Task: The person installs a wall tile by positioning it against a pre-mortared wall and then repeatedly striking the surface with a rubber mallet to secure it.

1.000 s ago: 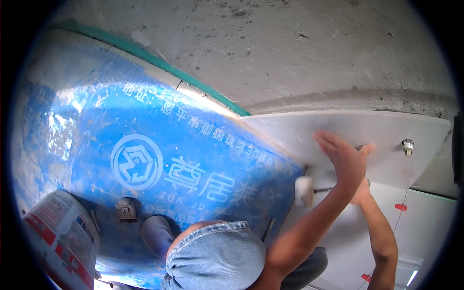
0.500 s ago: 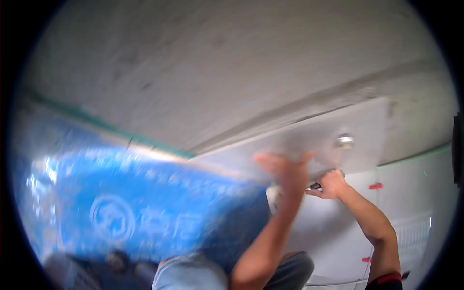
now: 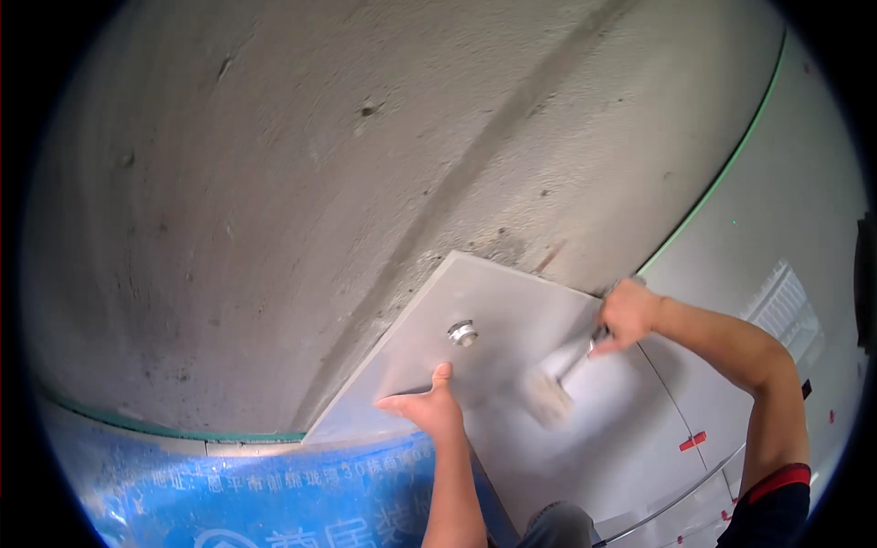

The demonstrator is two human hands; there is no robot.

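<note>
A light grey wall tile [image 3: 512, 297] leans against the bare concrete wall, with a round chrome fitting [image 3: 463, 333] sticking out of its face. My left hand [image 3: 431, 406] lies on the tile just below the fitting, its thumb up and fingers stretched to the left. In my right hand [image 3: 628, 315], the fingers wrap around the handle of a mallet. The pale mallet head [image 3: 548, 400], smeared by motion, points down and left in front of the tile's lower right part. Whether it touches the surface I cannot tell.
Grey concrete wall [image 3: 274, 201] rises above and left. Large tiles [image 3: 731, 310] cover the right side, with red clips [image 3: 692, 442] at their joints and a green line along the edge. Printed blue sheeting [image 3: 365, 502] covers the floor. A thin hose [image 3: 676, 500] curves at lower right.
My left hand, raised and blurred before, now rests on the tile. The right hand still grips the mallet, whose head now swings out lower left. The view has turned and shifted.
</note>
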